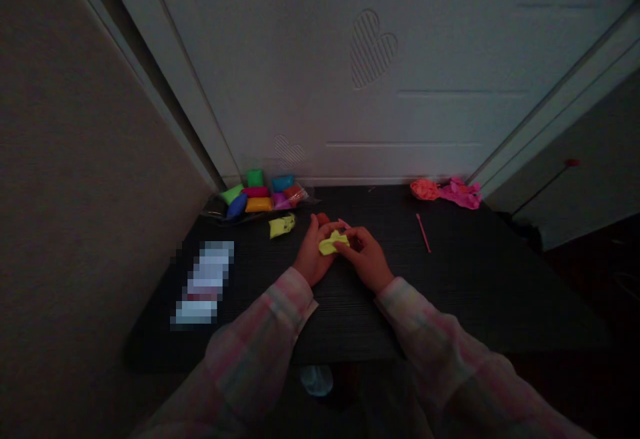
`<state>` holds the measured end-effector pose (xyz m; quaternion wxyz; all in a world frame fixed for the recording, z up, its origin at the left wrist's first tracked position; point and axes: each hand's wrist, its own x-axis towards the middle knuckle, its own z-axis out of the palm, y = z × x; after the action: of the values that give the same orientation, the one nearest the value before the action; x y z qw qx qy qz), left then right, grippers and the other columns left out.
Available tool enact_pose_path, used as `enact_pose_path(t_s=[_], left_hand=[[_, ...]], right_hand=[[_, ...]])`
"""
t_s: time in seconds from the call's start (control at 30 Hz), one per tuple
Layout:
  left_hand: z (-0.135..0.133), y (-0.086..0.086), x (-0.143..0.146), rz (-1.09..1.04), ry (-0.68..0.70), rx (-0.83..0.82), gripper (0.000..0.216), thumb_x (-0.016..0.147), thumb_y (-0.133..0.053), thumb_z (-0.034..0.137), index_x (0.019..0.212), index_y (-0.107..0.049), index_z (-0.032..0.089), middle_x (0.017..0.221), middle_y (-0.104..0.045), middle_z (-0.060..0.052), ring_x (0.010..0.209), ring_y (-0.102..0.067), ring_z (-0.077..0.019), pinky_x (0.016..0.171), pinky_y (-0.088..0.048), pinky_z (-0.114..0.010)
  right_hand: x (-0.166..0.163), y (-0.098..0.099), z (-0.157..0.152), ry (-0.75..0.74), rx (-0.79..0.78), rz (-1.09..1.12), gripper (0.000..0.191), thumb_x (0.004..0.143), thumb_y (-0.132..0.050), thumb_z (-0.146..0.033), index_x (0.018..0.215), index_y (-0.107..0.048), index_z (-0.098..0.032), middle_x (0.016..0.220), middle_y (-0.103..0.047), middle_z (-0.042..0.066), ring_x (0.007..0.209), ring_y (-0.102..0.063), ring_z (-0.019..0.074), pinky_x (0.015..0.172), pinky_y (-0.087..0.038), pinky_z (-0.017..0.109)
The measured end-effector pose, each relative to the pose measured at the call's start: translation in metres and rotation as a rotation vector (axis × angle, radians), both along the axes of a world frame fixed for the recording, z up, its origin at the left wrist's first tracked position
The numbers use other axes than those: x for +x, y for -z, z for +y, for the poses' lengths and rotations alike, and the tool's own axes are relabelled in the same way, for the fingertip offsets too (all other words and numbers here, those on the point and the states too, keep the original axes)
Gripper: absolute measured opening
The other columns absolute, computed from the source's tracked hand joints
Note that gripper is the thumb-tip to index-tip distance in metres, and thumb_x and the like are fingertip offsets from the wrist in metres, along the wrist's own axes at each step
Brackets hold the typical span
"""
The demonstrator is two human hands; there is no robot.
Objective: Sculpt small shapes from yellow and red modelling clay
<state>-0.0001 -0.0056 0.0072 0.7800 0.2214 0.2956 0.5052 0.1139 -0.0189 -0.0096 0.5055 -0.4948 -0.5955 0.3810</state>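
A lump of yellow modelling clay (332, 244) sits between my two hands above the middle of a dark table (450, 292). My left hand (314, 252) cups it from the left with the fingers curled round it. My right hand (367, 258) pinches its right end with closed fingers. A crumpled yellow wrapper (281, 226) lies just to the left of my left hand.
Several coloured clay packs (260, 196) lie in a clear bag at the table's back left. A pink stick (423, 232) lies to the right of my hands, with orange and pink wrappers (447, 190) behind it. A blurred white object (204, 282) lies at the left. A white door stands behind the table.
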Motion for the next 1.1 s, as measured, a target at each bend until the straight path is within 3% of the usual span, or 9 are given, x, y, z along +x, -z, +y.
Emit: enact_pose_path(t_s=[0.07,0.17,0.4,0.53,0.67,0.87,1.1], left_hand=[[-0.003,0.001,0.004,0.048,-0.057,-0.002,0.044,0.074,-0.044,0.052,0.072,-0.059,0.01,0.068,-0.056,-0.003,0.062,-0.052,-0.0106,0.06,-0.04,-0.022],[-0.004,0.002,0.007,0.155,-0.172,-0.012,0.036,0.07,-0.052,0.048,0.066,-0.057,0.012,0.064,-0.054,-0.001,0.058,-0.051,-0.0095,0.055,-0.039,-0.021],[0.002,0.009,0.005,0.338,-0.315,0.075,0.042,0.068,-0.05,0.053,0.051,-0.048,0.015,0.054,-0.048,0.002,0.049,-0.046,-0.008,0.051,-0.035,-0.022],[0.004,0.01,0.001,0.552,-0.383,0.167,0.045,0.07,-0.045,0.055,0.047,-0.048,0.015,0.051,-0.047,0.003,0.046,-0.042,-0.0075,0.047,-0.03,-0.022],[0.002,0.009,-0.003,0.717,-0.436,0.158,0.049,0.073,-0.04,0.055,0.043,-0.042,0.016,0.041,-0.04,0.003,0.04,-0.037,-0.0075,0.044,-0.027,-0.023],[0.005,0.011,-0.002,0.615,-0.495,0.102,0.047,0.068,-0.046,0.058,0.044,-0.037,0.018,0.04,-0.036,0.005,0.038,-0.035,-0.0067,0.042,-0.027,-0.023],[0.007,0.006,-0.003,0.459,-0.489,0.093,0.049,0.068,-0.045,0.06,0.046,-0.037,0.017,0.04,-0.035,0.005,0.038,-0.033,-0.0055,0.039,-0.025,-0.021]], right_hand=[[-0.003,0.0,-0.001,0.101,0.13,-0.181,0.015,0.064,-0.063,-0.029,0.069,-0.052,-0.02,0.072,-0.048,0.0,0.076,-0.051,0.0169,0.071,-0.042,0.032],[-0.007,0.001,-0.003,0.115,0.213,-0.307,0.016,0.066,-0.061,-0.028,0.075,-0.051,-0.02,0.077,-0.048,0.002,0.086,-0.051,0.0198,0.074,-0.042,0.035],[-0.013,0.002,-0.003,0.056,0.234,-0.289,0.015,0.068,-0.06,-0.03,0.075,-0.051,-0.02,0.083,-0.051,0.004,0.104,-0.045,0.0229,0.083,-0.038,0.039],[-0.013,0.001,-0.004,0.021,0.149,-0.193,0.015,0.067,-0.059,-0.032,0.072,-0.051,-0.02,0.073,-0.052,0.0,0.081,-0.053,0.0184,0.069,-0.042,0.032],[-0.016,-0.005,-0.009,-0.061,0.069,-0.13,0.016,0.066,-0.059,-0.032,0.07,-0.052,-0.02,0.064,-0.049,-0.002,0.058,-0.047,0.0122,0.056,-0.039,0.026],[-0.015,0.0,-0.008,-0.128,-0.027,0.021,0.017,0.065,-0.06,-0.033,0.072,-0.052,-0.02,0.065,-0.049,-0.002,0.061,-0.048,0.012,0.059,-0.04,0.026],[-0.009,-0.001,-0.005,-0.07,-0.07,0.138,0.018,0.062,-0.064,-0.033,0.07,-0.054,-0.021,0.062,-0.05,-0.004,0.06,-0.05,0.0114,0.063,-0.041,0.027]])
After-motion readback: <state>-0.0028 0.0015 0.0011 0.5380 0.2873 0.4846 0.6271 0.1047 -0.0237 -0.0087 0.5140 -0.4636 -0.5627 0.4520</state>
